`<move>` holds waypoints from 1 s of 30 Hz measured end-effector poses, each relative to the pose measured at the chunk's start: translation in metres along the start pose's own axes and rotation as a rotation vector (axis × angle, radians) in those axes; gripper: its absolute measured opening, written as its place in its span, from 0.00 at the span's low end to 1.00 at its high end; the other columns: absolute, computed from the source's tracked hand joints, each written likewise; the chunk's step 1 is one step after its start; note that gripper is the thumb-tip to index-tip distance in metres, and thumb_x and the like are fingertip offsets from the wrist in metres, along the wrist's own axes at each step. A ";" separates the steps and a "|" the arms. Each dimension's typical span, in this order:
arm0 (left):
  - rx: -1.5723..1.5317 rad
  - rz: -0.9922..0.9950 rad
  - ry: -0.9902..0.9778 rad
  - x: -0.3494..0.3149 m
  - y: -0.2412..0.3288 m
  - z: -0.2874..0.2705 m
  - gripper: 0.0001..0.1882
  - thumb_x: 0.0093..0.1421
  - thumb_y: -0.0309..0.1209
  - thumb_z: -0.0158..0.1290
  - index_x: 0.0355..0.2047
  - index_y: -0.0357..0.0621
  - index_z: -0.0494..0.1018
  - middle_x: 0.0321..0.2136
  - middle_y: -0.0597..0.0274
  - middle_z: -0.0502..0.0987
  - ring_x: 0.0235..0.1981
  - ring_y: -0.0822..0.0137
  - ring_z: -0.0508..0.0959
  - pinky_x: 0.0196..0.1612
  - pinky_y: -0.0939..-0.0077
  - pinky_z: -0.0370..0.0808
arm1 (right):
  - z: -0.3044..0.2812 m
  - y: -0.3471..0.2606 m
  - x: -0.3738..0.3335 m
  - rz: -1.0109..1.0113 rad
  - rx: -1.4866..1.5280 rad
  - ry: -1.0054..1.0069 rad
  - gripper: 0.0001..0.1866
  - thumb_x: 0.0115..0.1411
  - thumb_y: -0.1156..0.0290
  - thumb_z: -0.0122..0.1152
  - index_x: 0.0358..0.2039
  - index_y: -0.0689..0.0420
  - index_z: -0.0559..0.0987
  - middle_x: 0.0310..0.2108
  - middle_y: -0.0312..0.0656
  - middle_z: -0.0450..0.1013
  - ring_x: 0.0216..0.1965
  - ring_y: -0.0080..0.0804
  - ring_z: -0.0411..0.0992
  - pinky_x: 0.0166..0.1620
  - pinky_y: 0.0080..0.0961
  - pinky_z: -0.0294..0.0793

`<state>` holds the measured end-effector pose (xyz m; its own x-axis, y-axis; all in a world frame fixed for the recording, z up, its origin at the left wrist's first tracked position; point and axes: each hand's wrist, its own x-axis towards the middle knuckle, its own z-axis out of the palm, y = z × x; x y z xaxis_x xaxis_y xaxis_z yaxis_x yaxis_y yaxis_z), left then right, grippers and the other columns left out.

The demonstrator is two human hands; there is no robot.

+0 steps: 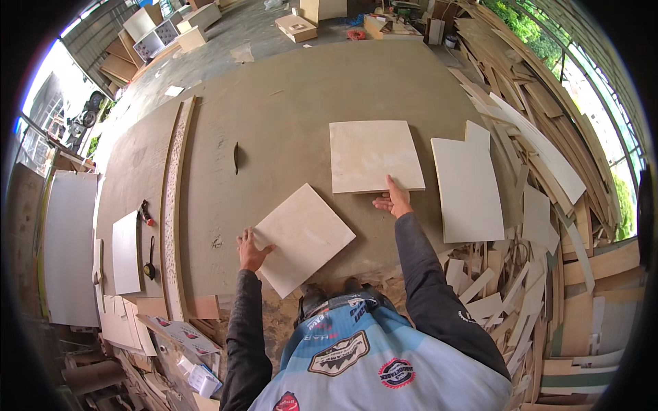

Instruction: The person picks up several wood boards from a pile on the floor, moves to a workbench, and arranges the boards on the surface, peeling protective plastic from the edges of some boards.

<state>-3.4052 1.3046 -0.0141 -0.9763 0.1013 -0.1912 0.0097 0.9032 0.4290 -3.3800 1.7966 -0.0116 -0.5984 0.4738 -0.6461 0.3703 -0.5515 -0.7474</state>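
Near the front edge of the big grey-brown work surface (295,89), a white square panel (305,240) lies turned cornerwise. My left hand (253,252) is at its left corner, closed on the edge, with the thumb on the upper face. Farther off to the right lies a second white square panel (375,154), set nearly straight. At its front edge is my right hand (395,200), thumb over the panel's edge and fingers stretched out to the left just in front of it. To the right rests a notched white panel (468,188).
On the left lie a long narrow board (179,205), a small white panel (126,252), a tape measure (149,268) and a red-and-black tool (146,214). A thin dark strip (236,158) lies nearer the middle. Wood offcuts (504,288) are heaped along the right side.
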 end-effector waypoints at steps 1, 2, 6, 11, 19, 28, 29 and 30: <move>0.000 0.021 0.025 0.002 0.002 0.001 0.58 0.44 0.48 0.75 0.69 0.36 0.58 0.69 0.45 0.60 0.70 0.41 0.56 0.70 0.46 0.59 | -0.003 -0.001 0.003 0.007 -0.060 0.024 0.34 0.64 0.44 0.63 0.41 0.72 0.77 0.30 0.58 0.78 0.23 0.48 0.81 0.24 0.38 0.85; 0.000 0.042 0.051 0.003 0.004 0.001 0.57 0.43 0.47 0.75 0.68 0.35 0.60 0.67 0.46 0.64 0.69 0.42 0.58 0.69 0.49 0.61 | -0.005 -0.002 0.006 0.014 -0.119 0.048 0.34 0.65 0.44 0.60 0.38 0.72 0.77 0.28 0.58 0.78 0.22 0.46 0.81 0.22 0.37 0.83; -0.041 0.032 0.142 -0.015 0.020 -0.008 0.51 0.40 0.46 0.76 0.60 0.33 0.69 0.58 0.46 0.74 0.61 0.46 0.69 0.64 0.56 0.68 | -0.014 0.050 -0.024 -0.079 -0.246 -0.057 0.28 0.66 0.48 0.57 0.29 0.67 0.77 0.20 0.53 0.77 0.18 0.39 0.78 0.18 0.30 0.78; -0.041 -0.036 0.329 -0.060 0.002 0.009 0.49 0.38 0.47 0.77 0.57 0.33 0.71 0.53 0.43 0.76 0.57 0.45 0.72 0.60 0.54 0.70 | 0.008 0.141 -0.145 0.013 -0.462 -0.432 0.16 0.64 0.65 0.65 0.31 0.67 0.74 0.27 0.50 0.79 0.23 0.32 0.79 0.24 0.26 0.80; -0.018 -0.286 0.299 -0.145 -0.012 0.013 0.35 0.45 0.43 0.75 0.49 0.33 0.78 0.41 0.45 0.80 0.45 0.48 0.79 0.49 0.56 0.75 | 0.039 0.176 -0.163 -0.424 -0.734 -0.586 0.43 0.52 0.80 0.66 0.70 0.62 0.61 0.59 0.49 0.61 0.56 0.34 0.69 0.53 0.33 0.78; -1.373 -0.520 0.212 -0.245 -0.016 0.041 0.14 0.66 0.32 0.61 0.42 0.31 0.77 0.37 0.59 0.81 0.37 0.69 0.81 0.41 0.67 0.83 | 0.181 0.147 -0.118 -0.661 -0.671 -1.157 0.28 0.52 0.72 0.66 0.56 0.60 0.78 0.64 0.51 0.68 0.67 0.48 0.64 0.70 0.37 0.61; -1.365 -0.495 0.271 -0.247 -0.009 0.051 0.15 0.66 0.34 0.60 0.41 0.31 0.77 0.37 0.59 0.80 0.37 0.69 0.81 0.41 0.66 0.84 | 0.200 0.145 -0.121 -0.650 -0.678 -1.239 0.26 0.53 0.71 0.66 0.55 0.60 0.79 0.64 0.51 0.69 0.66 0.48 0.65 0.70 0.37 0.62; -1.356 -0.471 0.335 -0.246 -0.007 0.061 0.16 0.67 0.37 0.60 0.40 0.31 0.77 0.37 0.58 0.80 0.37 0.68 0.81 0.40 0.66 0.84 | 0.216 0.144 -0.132 -0.688 -0.705 -1.179 0.25 0.53 0.70 0.66 0.54 0.60 0.79 0.63 0.51 0.71 0.65 0.48 0.67 0.69 0.37 0.62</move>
<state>-3.1518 1.2984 -0.0237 -0.8374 -0.3540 -0.4165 -0.3367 -0.2662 0.9032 -3.4008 1.5067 -0.0005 -0.8678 -0.4911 0.0764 -0.1582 0.1273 -0.9792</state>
